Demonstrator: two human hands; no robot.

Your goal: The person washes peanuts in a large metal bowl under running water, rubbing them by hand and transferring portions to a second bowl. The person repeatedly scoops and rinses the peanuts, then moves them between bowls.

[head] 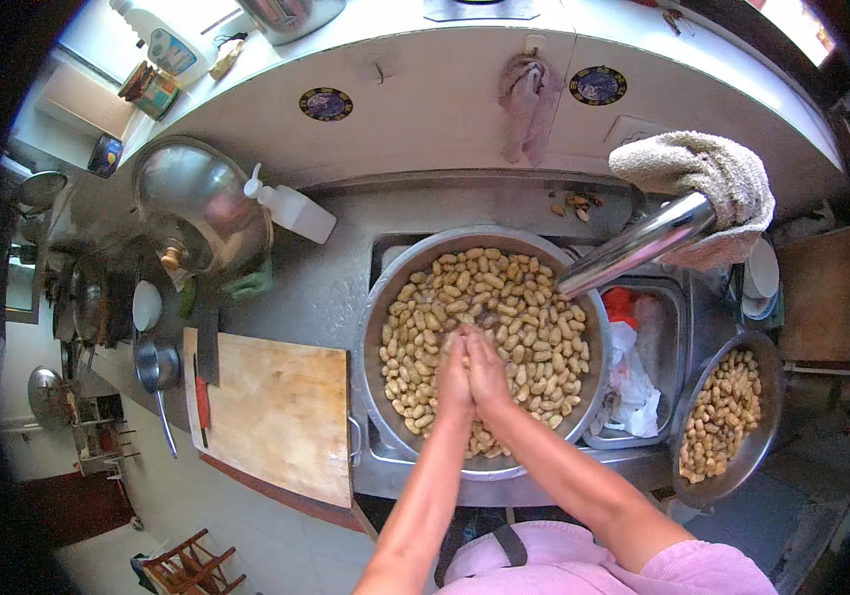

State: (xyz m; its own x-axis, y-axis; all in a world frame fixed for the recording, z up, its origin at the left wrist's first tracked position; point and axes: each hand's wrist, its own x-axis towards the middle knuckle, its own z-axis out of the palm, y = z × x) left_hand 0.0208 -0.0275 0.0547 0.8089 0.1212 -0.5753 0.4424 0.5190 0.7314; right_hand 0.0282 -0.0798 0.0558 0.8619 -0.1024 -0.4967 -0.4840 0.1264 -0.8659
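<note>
A wide metal basin (594, 327) full of unshelled peanuts (425, 309) stands before me, over the sink. Deep in its middle, my left hand (455, 383) and my right hand (487, 375) are pressed palm to palm, fingers pointing away from me. A bit of peanut shell shows between the palms; the rest of what they enclose is hidden. The fingertips are blurred and touch the heap near some wet, darker peanuts. The chrome faucet spout (633, 245), with a beige towel (730, 178) draped over its base, reaches to the basin's right rim.
Right of the basin, a sink compartment (674, 357) holds plastic bags (629, 387). A second metal bowl (767, 416) of peanuts sits at the far right. On the left are a wooden cutting board (276, 409), a red-handled knife (202, 401), a white pump bottle (298, 212) and a domed lid (194, 193).
</note>
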